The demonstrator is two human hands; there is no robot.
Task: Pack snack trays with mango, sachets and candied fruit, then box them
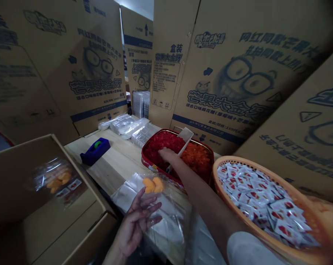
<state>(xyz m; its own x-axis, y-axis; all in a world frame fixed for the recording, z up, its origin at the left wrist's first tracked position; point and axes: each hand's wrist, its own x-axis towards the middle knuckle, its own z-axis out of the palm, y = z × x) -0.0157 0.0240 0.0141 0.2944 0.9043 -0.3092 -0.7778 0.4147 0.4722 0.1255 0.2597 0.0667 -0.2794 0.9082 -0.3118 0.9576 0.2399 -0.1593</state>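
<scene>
1. Red tin (143, 159) held red pieces (163, 143) and orange pieces (195, 158); right hand (167, 154) dipped into the red, fingers hidden, grip unclear
2. Left hand (137, 224) hung spread open, just below orange candies (153, 185) on a clear plastic bag (124, 193)

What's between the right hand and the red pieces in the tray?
Nothing visible. The right hand is past the rim of the red tray, right over the red pieces. The white scoop stands beyond the hand, between the red and orange pieces, not in its way.
</scene>
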